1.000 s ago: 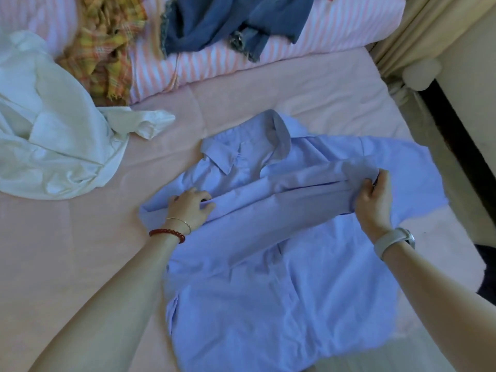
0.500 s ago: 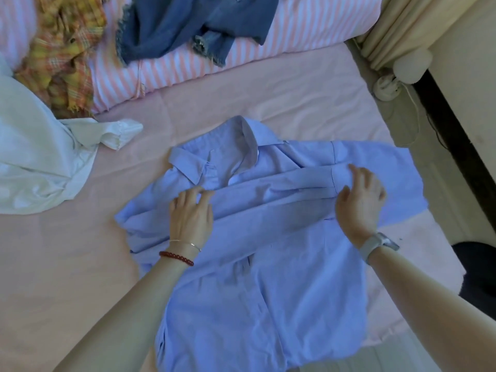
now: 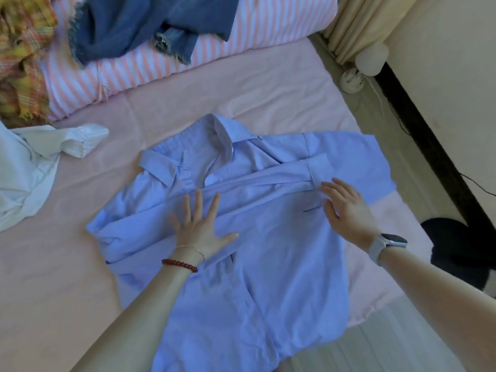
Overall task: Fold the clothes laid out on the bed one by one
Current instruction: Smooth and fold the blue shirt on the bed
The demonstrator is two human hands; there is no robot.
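Observation:
A light blue collared shirt (image 3: 268,251) lies spread on the pink bed sheet (image 3: 53,264), collar toward the far side. One sleeve is folded across the chest, its cuff (image 3: 319,167) at the right. My left hand (image 3: 200,226) presses flat on the folded sleeve with fingers spread. My right hand (image 3: 346,208) rests flat on the shirt just below the cuff, fingers straight. Neither hand grips any cloth.
A white garment (image 3: 29,167) lies crumpled at the left. A yellow plaid cloth (image 3: 21,49) and a blue denim piece (image 3: 139,25) lie on the striped pink bedding (image 3: 241,41) at the far side. The bed's right edge drops to the floor, where a white lamp (image 3: 367,60) and a dark object (image 3: 467,251) sit.
Both hands let go of the sleeve they were pinching and now lie flat on it. The left hand slid toward the shirt's middle; the view shifted left.

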